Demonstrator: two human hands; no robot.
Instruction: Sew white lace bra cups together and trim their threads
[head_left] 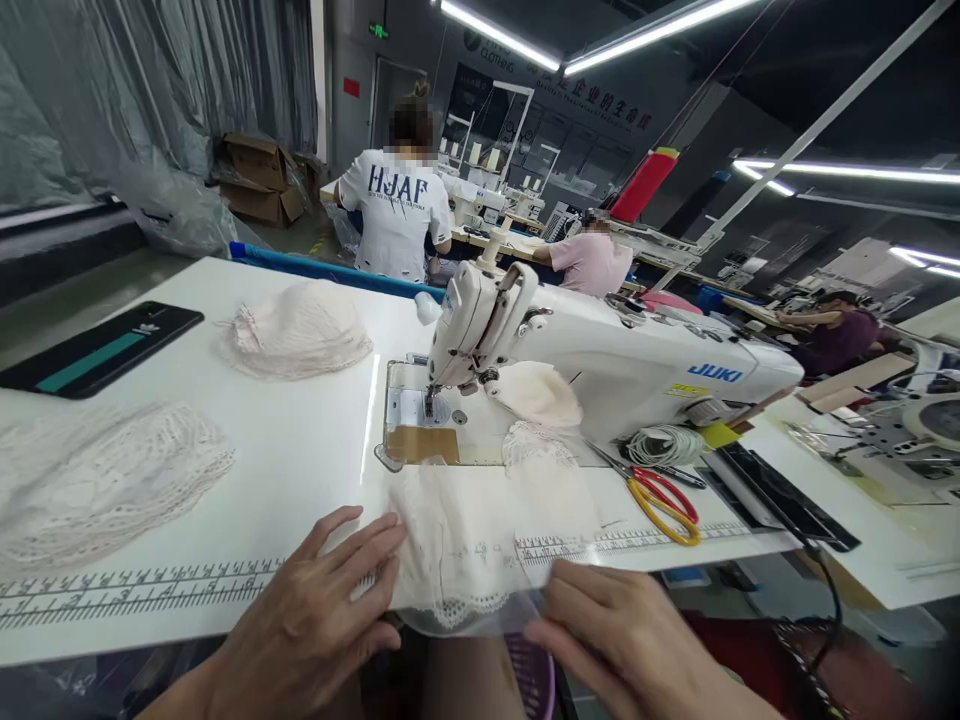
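In the head view, the pale lace-edged fabric lies between the hands, over the near edge of the desk and on the near side of the presser foot; its long axis is unclear; the left hand, loosely spread, is nearer, fingers at the left edge; the right hand curls just beyond the right side, its grip impossible to tell.

Before a sewing machine, the left hand touches lace-edged fabric; the right hand perhaps pinches its edge.
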